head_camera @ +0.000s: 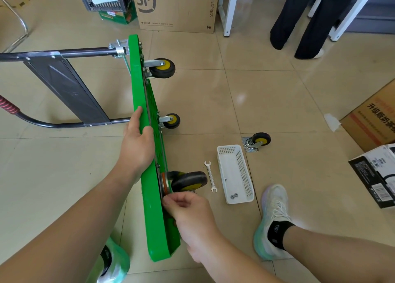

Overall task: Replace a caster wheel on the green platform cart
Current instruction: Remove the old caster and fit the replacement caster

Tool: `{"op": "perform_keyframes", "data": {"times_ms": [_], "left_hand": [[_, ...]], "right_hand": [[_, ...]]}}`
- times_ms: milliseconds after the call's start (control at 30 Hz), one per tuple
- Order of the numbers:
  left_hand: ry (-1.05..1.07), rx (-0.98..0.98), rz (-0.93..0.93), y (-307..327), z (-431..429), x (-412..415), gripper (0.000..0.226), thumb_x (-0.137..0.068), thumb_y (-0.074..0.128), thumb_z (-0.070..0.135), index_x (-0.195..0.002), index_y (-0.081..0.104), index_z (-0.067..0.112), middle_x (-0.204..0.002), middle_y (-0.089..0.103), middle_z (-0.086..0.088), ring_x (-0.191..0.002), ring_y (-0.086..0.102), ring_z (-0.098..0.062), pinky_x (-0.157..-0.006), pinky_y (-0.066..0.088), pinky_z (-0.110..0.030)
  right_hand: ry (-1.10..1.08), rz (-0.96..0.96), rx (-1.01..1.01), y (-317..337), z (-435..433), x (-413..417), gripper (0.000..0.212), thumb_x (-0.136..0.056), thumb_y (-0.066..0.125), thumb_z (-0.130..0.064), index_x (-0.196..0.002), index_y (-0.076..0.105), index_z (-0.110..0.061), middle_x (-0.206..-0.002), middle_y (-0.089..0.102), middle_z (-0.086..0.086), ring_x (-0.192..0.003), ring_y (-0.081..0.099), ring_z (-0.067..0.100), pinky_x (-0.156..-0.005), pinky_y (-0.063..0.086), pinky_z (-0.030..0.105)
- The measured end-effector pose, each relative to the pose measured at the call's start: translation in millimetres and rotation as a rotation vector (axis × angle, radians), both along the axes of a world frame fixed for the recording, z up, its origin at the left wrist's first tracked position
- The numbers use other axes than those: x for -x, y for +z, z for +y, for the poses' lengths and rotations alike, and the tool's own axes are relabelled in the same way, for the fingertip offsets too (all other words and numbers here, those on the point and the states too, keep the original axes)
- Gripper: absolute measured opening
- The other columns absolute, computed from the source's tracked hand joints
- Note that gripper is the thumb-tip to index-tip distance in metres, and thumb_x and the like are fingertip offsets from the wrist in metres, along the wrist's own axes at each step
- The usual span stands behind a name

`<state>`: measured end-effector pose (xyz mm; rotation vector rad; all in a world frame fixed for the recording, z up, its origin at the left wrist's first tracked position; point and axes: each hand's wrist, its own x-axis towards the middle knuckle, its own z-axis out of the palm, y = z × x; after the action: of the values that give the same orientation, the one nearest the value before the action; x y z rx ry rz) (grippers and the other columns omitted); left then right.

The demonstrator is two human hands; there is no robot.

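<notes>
Cart [139, 94]: one, green, standing on its long edge on the tiled floor [267, 94]. It runs from 12 to 6 o'clock through the middle of the view, with the handle [64, 54] lying out toward 9.

Casters: four counted. Three are on the cart's underside, facing 3 o'clock: far caster [162, 68], middle caster [171, 121] and near caster [189, 181]. One loose caster [258, 141] lies on the floor at 3 o'clock, well apart from the cart.

Wrench [210, 175]: one, flat on the floor between the near caster and the basket.

Basket [240, 169]: one, white, just below the loose caster, with two nuts [234, 196] in its near end.

Boxes: three cardboard, plus one black-and-white at the 4 o'clock edge.

Hands: apart. Left hand [139, 141] is clamped over the cart's upper edge, fingers curled across it. Right hand [188, 211] has its fingers curled, with the fingertips [168, 199] pinched at the plate of the near caster. I cannot tell whether a small part sits between them.
</notes>
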<state>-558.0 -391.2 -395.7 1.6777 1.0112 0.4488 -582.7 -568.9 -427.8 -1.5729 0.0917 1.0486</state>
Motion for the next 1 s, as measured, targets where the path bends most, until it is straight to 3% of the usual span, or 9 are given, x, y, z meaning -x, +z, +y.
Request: {"op": "perform_keyframes", "data": {"times_ms": [100,167,267,367,467,733,867,1000], "left_hand": [[-0.001,-0.009,0.001,0,0,0,0.059,-0.103,0.035,0.025,-0.157,0.025,0.047,-0.151,0.043,0.004,-0.108,0.062,-0.015,-0.088,0.054,-0.035],[-0.007,-0.022,0.009,0,0,1,0.059,-0.103,0.035,0.024,-0.157,0.025,0.045,-0.154,0.042,0.004,-0.121,0.057,-0.019,-0.103,0.050,-0.043],[-0.008,-0.010,0.013,2,0,1,0.059,-0.103,0.035,0.025,-0.157,0.025,0.046,-0.153,0.042,0.003,-0.121,0.058,-0.020,-0.105,0.050,-0.046],[-0.013,-0.006,0.020,3,-1,1,0.059,-0.102,0.034,0.025,-0.157,0.025,0.046,-0.153,0.042,0.003,-0.121,0.058,-0.021,-0.104,0.051,-0.046],[-0.011,-0.007,0.027,4,-2,1,0.059,-0.102,0.034,0.025,-0.157,0.025,0.047,-0.153,0.043,0.002,-0.122,0.058,-0.022,-0.104,0.050,-0.046],[-0.010,-0.005,0.039,7,-3,1,0.059,-0.102,0.034,0.026,-0.156,0.025,0.048,-0.152,0.043,0.003,-0.121,0.058,-0.023,-0.103,0.052,-0.046],[-0.009,-0.001,0.051,8,-4,1,0.059,-0.102,0.034,0.027,-0.156,0.025,0.049,-0.152,0.044,0.002,-0.123,0.058,-0.026,-0.104,0.050,-0.048],[-0.013,0.016,0.082,8,-3,2,0.060,-0.100,0.034,0.028,-0.156,0.025,0.050,-0.152,0.047,-0.006,-0.135,0.051,-0.036,-0.112,0.043,-0.056]], "right_hand": [[-0.020,0.008,-0.010,0,0,-2,0.008,-0.086,0.079,-0.024,-0.094,0.076,-0.024,-0.092,0.078,-0.003,-0.091,0.074,0.015,-0.092,0.058,0.039],[-0.027,0.028,-0.017,0,-1,-1,0.015,-0.085,0.079,-0.035,-0.090,0.076,-0.022,-0.091,0.078,-0.002,-0.091,0.074,0.017,-0.088,0.057,0.038],[0.002,0.009,0.003,-3,-2,0,0.025,-0.087,0.075,-0.045,-0.085,0.078,-0.020,-0.087,0.078,-0.002,-0.086,0.074,0.017,-0.083,0.057,0.037],[-0.002,-0.025,-0.002,-7,-1,2,0.005,-0.089,0.076,-0.028,-0.089,0.078,-0.024,-0.088,0.078,-0.002,-0.087,0.075,0.016,-0.089,0.059,0.039],[-0.025,-0.035,-0.007,-8,0,2,0.011,-0.088,0.076,-0.017,-0.094,0.077,-0.026,-0.089,0.078,-0.005,-0.089,0.075,0.013,-0.092,0.059,0.040],[-0.052,-0.050,-0.046,-9,-6,1,0.016,-0.090,0.073,-0.011,-0.096,0.075,-0.026,-0.088,0.076,-0.006,-0.084,0.072,0.006,-0.073,0.052,0.021],[-0.072,-0.058,-0.068,-8,-19,-4,0.015,-0.090,0.073,-0.009,-0.097,0.075,-0.021,-0.090,0.077,-0.001,-0.086,0.072,0.012,-0.080,0.056,0.027],[-0.165,-0.102,-0.009,-19,-47,-21,0.012,-0.089,0.075,-0.016,-0.098,0.074,-0.023,-0.086,0.077,-0.003,-0.076,0.071,0.008,-0.073,0.054,0.026]]}}
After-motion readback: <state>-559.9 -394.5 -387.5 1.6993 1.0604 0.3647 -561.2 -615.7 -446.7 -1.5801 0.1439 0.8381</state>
